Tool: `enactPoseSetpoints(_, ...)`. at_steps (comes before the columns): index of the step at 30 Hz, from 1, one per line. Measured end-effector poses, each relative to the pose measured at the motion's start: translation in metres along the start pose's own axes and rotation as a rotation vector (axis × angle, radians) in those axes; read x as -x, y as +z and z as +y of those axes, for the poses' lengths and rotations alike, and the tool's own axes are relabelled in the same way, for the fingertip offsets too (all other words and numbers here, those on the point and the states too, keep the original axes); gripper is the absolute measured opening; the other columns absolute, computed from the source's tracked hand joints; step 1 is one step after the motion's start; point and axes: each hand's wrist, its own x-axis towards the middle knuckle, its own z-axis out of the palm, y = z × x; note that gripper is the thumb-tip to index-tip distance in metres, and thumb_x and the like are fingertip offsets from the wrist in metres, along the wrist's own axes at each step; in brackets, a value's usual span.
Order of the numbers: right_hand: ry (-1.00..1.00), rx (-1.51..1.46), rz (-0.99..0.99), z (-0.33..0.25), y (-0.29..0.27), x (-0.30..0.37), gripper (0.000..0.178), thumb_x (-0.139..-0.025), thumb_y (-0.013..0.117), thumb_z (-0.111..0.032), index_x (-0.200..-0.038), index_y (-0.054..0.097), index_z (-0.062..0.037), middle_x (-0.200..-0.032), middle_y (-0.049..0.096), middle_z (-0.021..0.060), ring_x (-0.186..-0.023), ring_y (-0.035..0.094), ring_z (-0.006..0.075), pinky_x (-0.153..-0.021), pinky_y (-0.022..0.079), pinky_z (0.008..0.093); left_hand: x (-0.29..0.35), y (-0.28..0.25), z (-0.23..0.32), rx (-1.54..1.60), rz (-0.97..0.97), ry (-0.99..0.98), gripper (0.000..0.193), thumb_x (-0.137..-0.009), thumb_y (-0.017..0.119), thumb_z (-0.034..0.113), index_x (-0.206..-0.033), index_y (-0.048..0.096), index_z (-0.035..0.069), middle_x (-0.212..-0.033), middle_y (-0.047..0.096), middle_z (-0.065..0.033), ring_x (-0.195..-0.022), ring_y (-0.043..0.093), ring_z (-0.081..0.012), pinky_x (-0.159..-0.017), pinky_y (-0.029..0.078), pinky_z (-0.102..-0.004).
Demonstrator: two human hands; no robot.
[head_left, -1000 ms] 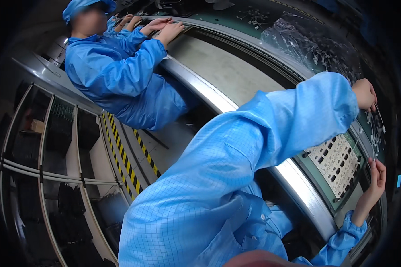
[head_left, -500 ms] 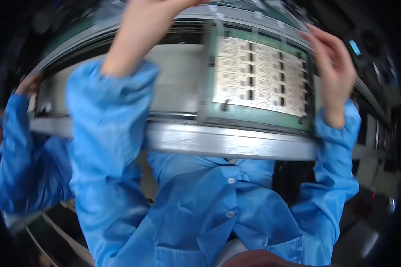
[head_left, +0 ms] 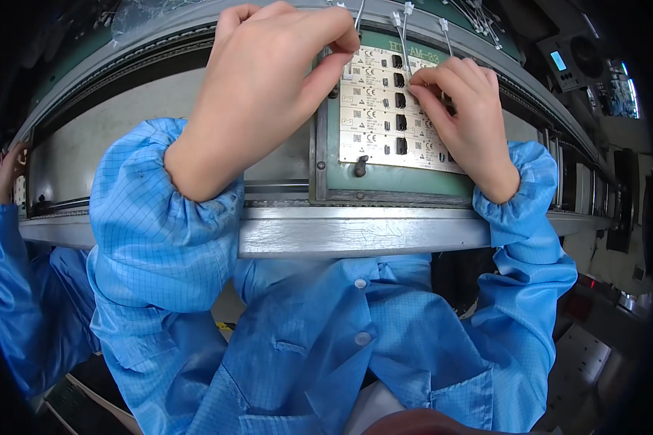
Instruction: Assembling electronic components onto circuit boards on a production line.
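In our left hand (head_left: 265,80), thumb and forefinger are pinched together on a thin cable with a white plug (head_left: 348,72), over the far left corner of the circuit-board panel (head_left: 370,130). The fingers of our right hand (head_left: 471,101) are bent, thumb and forefinger tips close together at the lower end of a white lead (head_left: 407,43); we cannot tell whether they clamp it. Between our hands we see 1 column of 5 black connectors (head_left: 401,123), while our right hand hides part of the panel's right side. The panel lies on a green fixture plate (head_left: 413,181), whose near margin shows between the panel and a dark frame (head_left: 319,167); a black clip (head_left: 360,167) sits at the panel's near edge. Closer to us runs a bright metal rail (head_left: 370,232). Left of the frame, a flat grey bed (head_left: 283,152) stretches wide, giving our left forearm room sideways. Past the far edge, loose white-plugged cables (head_left: 479,22) lie to the right and clear plastic film (head_left: 145,18) to the left. A co-worker's hand (head_left: 9,170) is well apart from ours at far left.
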Motion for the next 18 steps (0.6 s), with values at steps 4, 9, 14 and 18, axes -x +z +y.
enactPoseSetpoints(4,0.017,-0.015,-0.009,-0.003,0.002,-0.006,0.011,-0.088,0.075,-0.01,-0.097,0.071,-0.0045,-0.086,0.064,0.0034,-0.08,0.06,0.0205,-0.081,0.042,0.0342,-0.007,0.044,-0.025,0.324,0.371,0.204,0.01,-0.085,0.072,0.008,-0.093,0.065,0.01,-0.082,0.065,-0.002,-0.084,0.063,-0.021,-0.086,0.038,-0.0373)
enactPoseSetpoints(9,0.178,-0.279,-0.071,0.003,0.003,-0.007,0.012,-0.091,0.072,-0.008,-0.1,0.072,0.0005,-0.084,0.063,0.0066,-0.071,0.056,0.016,-0.066,0.046,0.0299,-0.008,0.043,-0.025,0.577,0.71,0.495,0.01,-0.085,0.072,0.009,-0.091,0.065,0.011,-0.081,0.064,-0.0014,-0.084,0.062,-0.0219,-0.086,0.037,-0.038)
enactPoseSetpoints(14,0.28,-0.361,-0.102,0.004,0.006,-0.008,0.011,-0.093,0.071,-0.01,-0.1,0.074,-0.0009,-0.085,0.065,0.0046,-0.073,0.056,0.0123,-0.068,0.046,0.028,0.002,-0.011,0.007,0.179,-0.023,-0.17,0.009,-0.085,0.071,0.009,-0.091,0.064,0.011,-0.081,0.065,-0.0009,-0.083,0.061,-0.0217,-0.086,0.037,-0.038)
enactPoseSetpoints(18,0.179,-0.365,-0.107,0.013,0.006,-0.008,0.012,-0.093,0.071,-0.01,-0.101,0.075,-0.0019,-0.085,0.065,0.0039,-0.076,0.058,0.0137,-0.066,0.046,0.0288,0.001,-0.012,0.009,0.176,-0.035,-0.193,0.009,-0.085,0.071,0.008,-0.09,0.065,0.011,-0.082,0.066,-0.0005,-0.084,0.061,-0.0214,-0.087,0.037,-0.0379)
